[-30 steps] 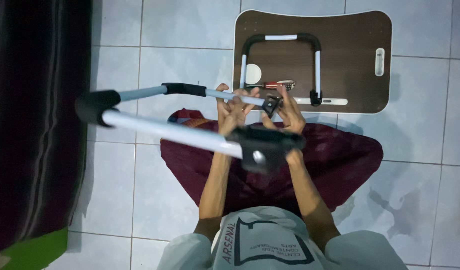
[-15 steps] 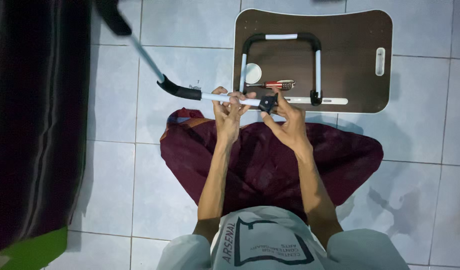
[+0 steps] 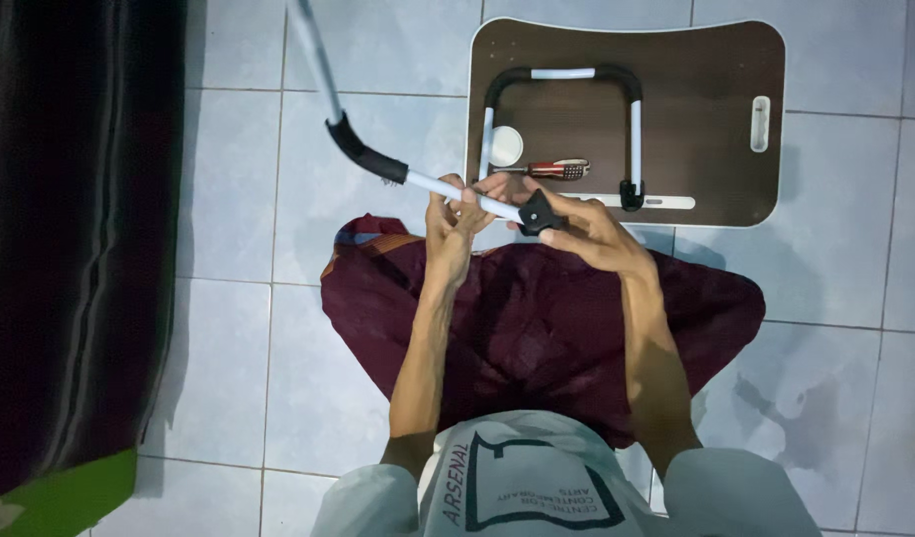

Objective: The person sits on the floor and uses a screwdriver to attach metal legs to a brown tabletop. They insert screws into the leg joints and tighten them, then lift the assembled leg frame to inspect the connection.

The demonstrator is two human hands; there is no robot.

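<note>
Two hands, one leg frame: you sit on the tiled floor [image 3: 239, 298] with the work over your lap.
Tabletop: the brown folding-table top [image 3: 716, 109] lies underside up just ahead of your knees, with one U-shaped leg [image 3: 562, 75] folded flat on it.
Loose leg: the white tube leg with black bends [image 3: 378, 164] slants up and away to your left, its near end between your hands.
Left hand [image 3: 453, 224]: fingers wrapped around the tube; keep that grip firm so the long end does not swing.
Right hand [image 3: 587, 224]: fingers pinched on the black end bracket [image 3: 537, 212]; hold it square to the tube.
Small parts: a red-handled screwdriver [image 3: 557, 169] and a round white cap [image 3: 505, 146] lie on the tabletop, near your fingers.
</note>
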